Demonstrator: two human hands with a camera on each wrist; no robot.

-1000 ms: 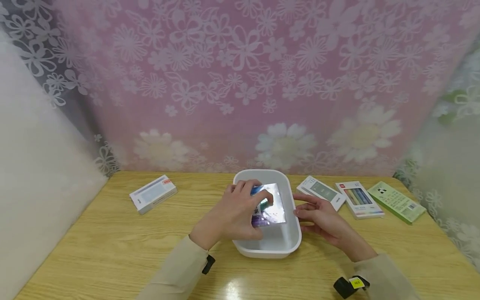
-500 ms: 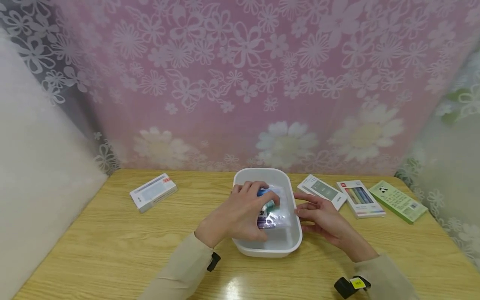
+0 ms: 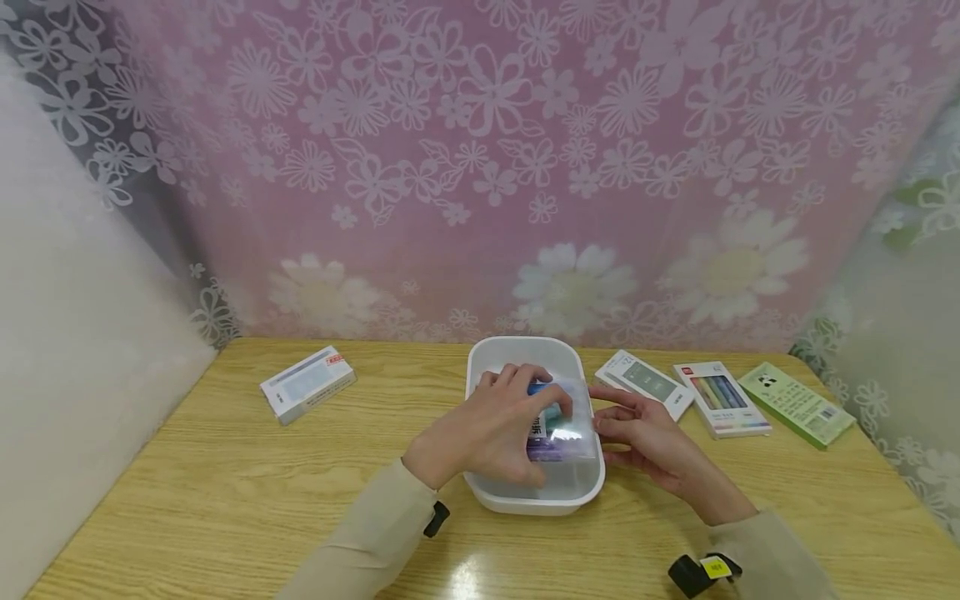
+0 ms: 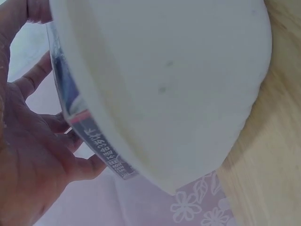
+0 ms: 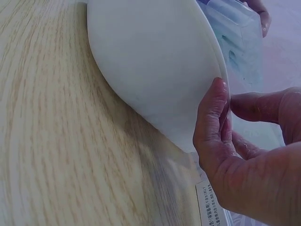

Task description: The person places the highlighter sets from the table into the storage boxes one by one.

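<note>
A white plastic bin point(image 3: 528, 504) stands on the table in the middle of the head view. Over its opening, my left hand point(image 3: 483, 433) grips a box with a clear, shiny front point(image 3: 558, 450). Blue and purple show through the front, and it bears a white label with dark characters. One printed edge of this box point(image 4: 101, 146) juts past the bin's rim in the left wrist view. Its far side is behind my fingers. My right hand point(image 3: 648, 437) pinches the bin's right rim, thumb and fingers on either side of the wall point(image 5: 221, 56).
Left of the bin lies a white box point(image 3: 307, 385) with a red sticker. To the right are a white box with a grey-green panel point(image 3: 645, 383), a white box of coloured sticks point(image 3: 720, 400) and a green panda box point(image 3: 795, 404). A floral curtain point(image 3: 480, 208) hangs behind the table point(image 3: 187, 467).
My left hand has shifted rightward and slightly nearer over the bin, carrying the clear-fronted box towards the right wall. The glare on its front has shrunk. My right hand keeps its place on the rim.
</note>
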